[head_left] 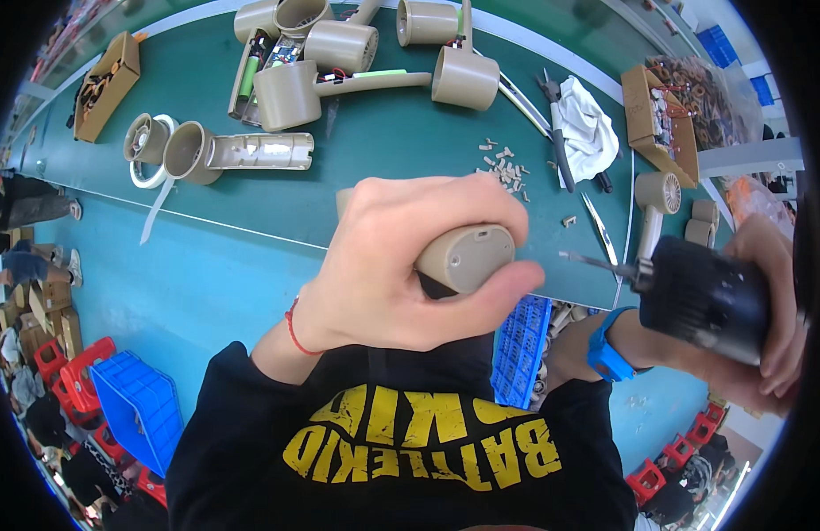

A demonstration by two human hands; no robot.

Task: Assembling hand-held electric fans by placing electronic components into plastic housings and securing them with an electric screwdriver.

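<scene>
My left hand (410, 261) is wrapped round the beige handle (481, 257) of a hair-dryer-shaped device. The handle's flat end, with a slot and a small screw hole, points toward my right hand. Most of the device is hidden behind my fingers. At the right, my right hand (769, 301) grips a black electric screwdriver (707, 296). Its thin bit (591, 262) points left at the handle's end, with a gap between them. Small beige pieces (507, 168) lie scattered on the green table (383, 142) beyond my left hand.
Several beige housings (286, 96), some showing green batteries, stand at the back. An opened housing (190, 152) sits at left by a tape roll (147, 175). Pliers (556, 124), a white cloth (587, 128) and tweezers (599, 226) lie at right, near a cardboard box (662, 124). A blue crate (520, 350) sits below the table edge.
</scene>
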